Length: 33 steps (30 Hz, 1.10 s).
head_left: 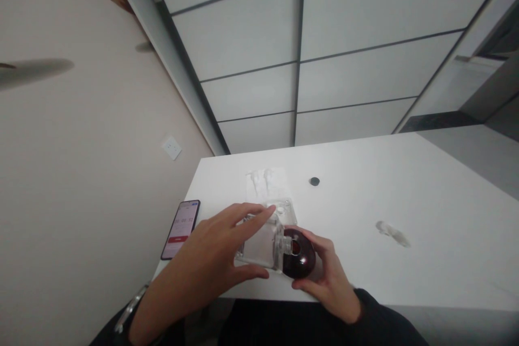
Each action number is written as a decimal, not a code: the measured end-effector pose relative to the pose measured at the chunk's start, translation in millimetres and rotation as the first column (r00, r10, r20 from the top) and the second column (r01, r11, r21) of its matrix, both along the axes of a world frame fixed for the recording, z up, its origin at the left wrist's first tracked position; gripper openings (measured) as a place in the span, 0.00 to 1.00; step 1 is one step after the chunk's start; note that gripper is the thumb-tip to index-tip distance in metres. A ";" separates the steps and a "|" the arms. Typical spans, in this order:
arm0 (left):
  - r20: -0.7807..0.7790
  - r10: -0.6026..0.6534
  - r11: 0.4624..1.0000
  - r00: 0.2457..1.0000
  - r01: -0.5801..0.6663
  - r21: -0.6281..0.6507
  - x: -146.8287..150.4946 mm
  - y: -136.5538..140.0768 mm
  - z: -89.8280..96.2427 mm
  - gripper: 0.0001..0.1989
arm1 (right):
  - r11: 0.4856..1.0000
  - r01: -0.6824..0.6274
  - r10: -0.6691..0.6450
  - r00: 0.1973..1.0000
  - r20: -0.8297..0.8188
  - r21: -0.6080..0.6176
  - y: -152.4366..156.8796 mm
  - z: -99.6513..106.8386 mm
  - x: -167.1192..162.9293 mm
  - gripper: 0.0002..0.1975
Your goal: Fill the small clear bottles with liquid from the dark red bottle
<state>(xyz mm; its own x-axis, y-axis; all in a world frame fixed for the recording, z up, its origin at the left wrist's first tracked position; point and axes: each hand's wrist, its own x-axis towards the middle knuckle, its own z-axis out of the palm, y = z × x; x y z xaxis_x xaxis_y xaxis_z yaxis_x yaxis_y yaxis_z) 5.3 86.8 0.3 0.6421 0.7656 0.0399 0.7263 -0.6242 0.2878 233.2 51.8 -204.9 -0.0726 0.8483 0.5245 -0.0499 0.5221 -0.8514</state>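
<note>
My left hand is wrapped around a clear square glass bottle, thumb below and fingers above. The bottle lies on its side, with its short neck pointing right. My right hand grips a glossy dark red rounded piece with a round hole in the side facing the bottle. The neck is right at that hole; I cannot tell whether it touches or enters. Just behind my hands is a clear plastic tray, partly hidden by my left fingers and the bottle.
A phone showing a timer lies at the left edge of the white table. Two small whitish pieces rest on a white sheet behind the tray. A dark round disc and crumpled clear plastic lie farther right.
</note>
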 end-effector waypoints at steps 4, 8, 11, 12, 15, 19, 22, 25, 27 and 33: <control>-0.034 0.009 1.000 0.999 -0.009 0.013 2.6 -0.5 3.3 0.49 | 1.000 -0.014 0.014 1.000 0.013 -0.011 -0.4 1.5 1.5 0.41; -0.049 -0.001 1.000 0.999 0.002 0.017 5.1 -0.3 6.5 0.49 | 1.000 -0.030 0.030 0.999 0.036 -0.001 0.1 6.8 4.8 0.42; -0.054 -0.001 1.000 0.999 0.001 0.008 5.8 -0.2 8.0 0.48 | 1.000 -0.016 0.016 0.999 0.046 0.007 0.4 6.5 4.9 0.42; -0.058 -0.002 1.000 0.998 0.003 0.006 6.0 -0.2 8.2 0.47 | 1.000 -0.015 0.014 0.999 0.050 0.009 0.4 6.1 4.6 0.42; -0.069 -0.013 1.000 0.998 0.013 0.004 6.2 -0.1 8.5 0.48 | 1.000 -0.017 0.017 0.999 0.050 0.006 0.4 5.2 3.9 0.40; -0.069 -0.023 0.999 0.997 0.025 0.030 5.3 0.8 8.2 0.47 | 1.000 -0.005 0.005 0.998 0.065 -0.004 -0.1 6.5 4.5 0.39; -0.058 -0.033 0.999 0.998 0.035 0.034 4.2 1.3 7.8 0.44 | 0.999 0.001 0.002 0.997 0.072 -0.051 -0.7 8.2 5.3 0.40; -0.054 -0.035 0.999 0.998 0.036 0.029 4.1 0.9 7.6 0.44 | 0.997 -0.012 0.017 0.998 0.065 -0.078 -1.1 7.4 4.5 0.40; -0.055 -0.033 0.999 0.998 0.035 0.030 4.4 0.4 7.5 0.45 | 0.999 -0.016 0.018 0.999 0.039 -0.052 -1.3 4.1 3.1 0.40; -0.057 -0.038 0.999 0.998 0.040 0.029 4.7 0.1 7.5 0.42 | 0.996 0.009 -0.006 1.000 0.028 -0.084 -2.8 -10.6 0.7 0.42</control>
